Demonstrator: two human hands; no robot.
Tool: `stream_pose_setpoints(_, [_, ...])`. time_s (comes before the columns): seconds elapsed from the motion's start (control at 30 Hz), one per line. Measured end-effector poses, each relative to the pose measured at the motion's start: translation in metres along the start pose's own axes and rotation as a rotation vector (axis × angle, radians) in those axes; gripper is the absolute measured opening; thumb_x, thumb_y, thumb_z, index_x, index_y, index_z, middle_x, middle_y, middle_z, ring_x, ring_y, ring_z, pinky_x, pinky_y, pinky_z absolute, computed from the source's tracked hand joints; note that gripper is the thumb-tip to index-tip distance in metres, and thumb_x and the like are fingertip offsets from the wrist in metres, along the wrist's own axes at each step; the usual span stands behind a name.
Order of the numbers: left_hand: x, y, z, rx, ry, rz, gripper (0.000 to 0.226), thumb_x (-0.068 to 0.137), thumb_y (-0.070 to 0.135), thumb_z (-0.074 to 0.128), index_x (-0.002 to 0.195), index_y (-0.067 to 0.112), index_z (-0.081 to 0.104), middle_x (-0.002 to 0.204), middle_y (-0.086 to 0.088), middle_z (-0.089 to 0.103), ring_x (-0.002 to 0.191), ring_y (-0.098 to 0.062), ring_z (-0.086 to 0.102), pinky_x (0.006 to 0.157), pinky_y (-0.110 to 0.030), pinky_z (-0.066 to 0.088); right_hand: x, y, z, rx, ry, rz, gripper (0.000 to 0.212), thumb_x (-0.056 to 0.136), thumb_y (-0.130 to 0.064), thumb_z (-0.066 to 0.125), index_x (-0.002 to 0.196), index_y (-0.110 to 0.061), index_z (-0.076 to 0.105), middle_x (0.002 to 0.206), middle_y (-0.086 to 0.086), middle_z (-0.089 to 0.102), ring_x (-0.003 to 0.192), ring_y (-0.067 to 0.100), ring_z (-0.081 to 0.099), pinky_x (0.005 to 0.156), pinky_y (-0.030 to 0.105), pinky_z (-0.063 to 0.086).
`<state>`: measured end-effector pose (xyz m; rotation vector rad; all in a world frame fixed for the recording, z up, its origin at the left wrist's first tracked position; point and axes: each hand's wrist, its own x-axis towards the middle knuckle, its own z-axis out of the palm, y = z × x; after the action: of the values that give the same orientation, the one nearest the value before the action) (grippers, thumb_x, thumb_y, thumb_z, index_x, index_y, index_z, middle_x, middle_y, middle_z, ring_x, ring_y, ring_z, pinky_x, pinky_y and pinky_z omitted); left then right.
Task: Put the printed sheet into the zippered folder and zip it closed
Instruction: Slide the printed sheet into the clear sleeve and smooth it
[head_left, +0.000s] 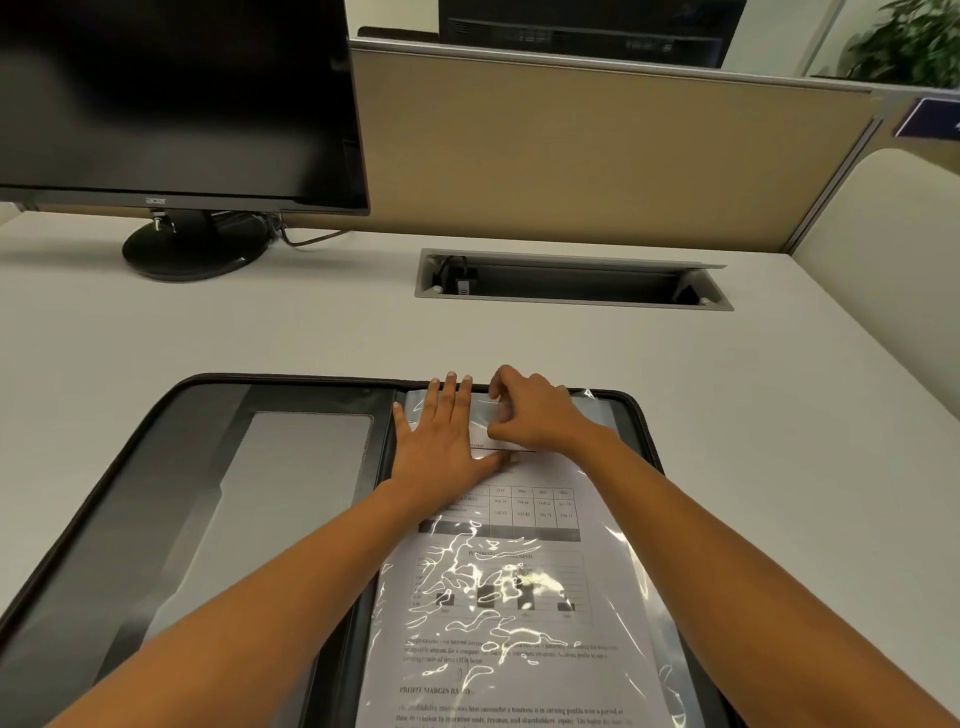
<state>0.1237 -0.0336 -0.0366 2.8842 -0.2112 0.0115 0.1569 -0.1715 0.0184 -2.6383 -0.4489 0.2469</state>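
The zippered folder (156, 493) lies unzipped and spread flat on the bench (311, 322). The printed sheet (509, 613) sits on its right half, under a clear plastic sleeve (623, 571). Both forearms reach forward. The left hand (441, 441) lies palm down, fingers spread, pressing the sleeve's top. The right hand (535, 415) arches beside it, its grip pinching the sleeve's upper edge.

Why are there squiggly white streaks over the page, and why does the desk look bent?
Head view: the streaks are glare from overhead light on the wrinkled clear sleeve over the printed sheet; they blot out part of the bar chart. The wide-angle lens bows the partition and the desk's edges. The small print at the bottom is soft, and the monitor is dark.
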Motion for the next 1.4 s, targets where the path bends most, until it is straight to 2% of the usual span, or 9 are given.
stream_pose_setpoints(0.13, [0.008,-0.001,0.002,-0.005,0.014,0.001,0.107,0.066,0.084,0.018,0.146,0.02,-0.012,0.157,-0.001,-0.01,0.144,-0.019,-0.011,0.11,-0.06,-0.005,0.0,0.002,0.0,0.002,0.124,-0.015,0.046,0.075,-0.024,0.064,0.116,-0.021,0.043,0.106,0.004,0.06,0.107,0.023,0.044,0.092,0.041,0.031])
stream_pose_setpoints(0.3, [0.024,-0.001,0.001,-0.011,0.0,-0.012,0.128,0.04,0.094,-0.013,0.146,0.021,-0.012,0.157,-0.001,-0.011,0.144,-0.019,-0.01,0.11,-0.059,-0.005,-0.005,0.01,0.0,-0.041,0.361,-0.058,0.051,0.078,-0.02,0.062,0.125,-0.02,0.042,0.13,0.004,0.046,0.124,0.023,0.035,0.107,0.046,0.024])
stream_pose_setpoints(0.37, [0.035,-0.002,0.001,-0.02,-0.012,-0.009,0.121,0.048,0.093,-0.006,0.146,0.022,-0.013,0.157,-0.001,-0.012,0.144,-0.02,-0.011,0.11,-0.06,-0.005,-0.007,0.013,0.001,-0.016,0.432,-0.048,0.045,0.081,-0.02,0.059,0.124,-0.019,0.044,0.131,0.005,0.045,0.124,0.022,0.036,0.108,0.045,0.026])
stream_pose_setpoints(0.47, [0.052,-0.007,-0.002,-0.034,-0.035,0.0,0.103,0.071,0.082,0.026,0.147,0.021,-0.007,0.157,-0.003,-0.009,0.144,-0.022,-0.01,0.11,-0.06,-0.005,-0.012,0.018,0.007,0.018,0.414,-0.033,0.034,0.084,-0.019,0.057,0.117,-0.019,0.048,0.126,0.004,0.047,0.121,0.02,0.039,0.103,0.04,0.027])
stream_pose_setpoints(0.67, [0.08,-0.015,-0.015,-0.033,-0.097,-0.001,0.095,0.077,0.075,0.035,0.148,0.019,0.003,0.158,-0.003,-0.005,0.144,-0.021,-0.01,0.111,-0.059,-0.004,-0.031,0.024,0.026,0.023,0.377,-0.007,0.024,0.086,-0.022,0.052,0.109,-0.019,0.053,0.117,0.0,0.056,0.114,0.019,0.048,0.1,0.038,0.029])
stream_pose_setpoints(0.77, [0.082,-0.015,-0.019,-0.114,-0.066,-0.015,0.087,0.083,0.067,0.037,0.148,0.02,0.006,0.158,-0.004,-0.004,0.144,-0.021,-0.01,0.111,-0.058,-0.004,-0.04,0.027,0.035,0.005,0.338,0.011,0.033,0.089,-0.034,0.05,0.119,-0.02,0.049,0.128,-0.001,0.053,0.125,0.016,0.042,0.11,0.044,0.02])
stream_pose_setpoints(0.93, [0.066,-0.016,-0.022,-0.183,-0.007,-0.046,0.076,0.089,0.058,0.037,0.147,0.018,0.008,0.157,-0.005,-0.004,0.144,-0.022,-0.009,0.113,-0.053,-0.006,-0.048,0.037,0.041,-0.108,0.219,0.009,0.048,0.093,-0.049,0.032,0.136,-0.029,0.032,0.15,-0.009,0.029,0.141,0.01,0.016,0.115,0.048,0.001])
stream_pose_setpoints(1.1, [0.028,-0.031,-0.022,-0.158,0.036,-0.084,0.074,0.089,0.057,0.036,0.147,0.018,0.013,0.158,-0.005,-0.002,0.144,-0.021,-0.008,0.113,-0.052,-0.006,-0.052,0.041,0.035,-0.117,0.206,0.0,0.048,0.094,-0.049,0.03,0.138,-0.031,0.031,0.152,-0.008,0.026,0.142,0.01,0.014,0.115,0.048,-0.001])
stream_pose_setpoints(1.4, [-0.051,-0.065,-0.029,-0.045,0.055,-0.202,0.076,0.087,0.062,0.032,0.147,0.019,0.013,0.157,-0.006,0.003,0.145,-0.023,0.0,0.113,-0.056,0.002,-0.091,0.046,0.034,-0.16,0.213,0.13,0.05,0.094,-0.048,0.03,0.14,-0.028,0.026,0.154,-0.002,0.019,0.143,0.015,0.011,0.114,0.053,0.0])
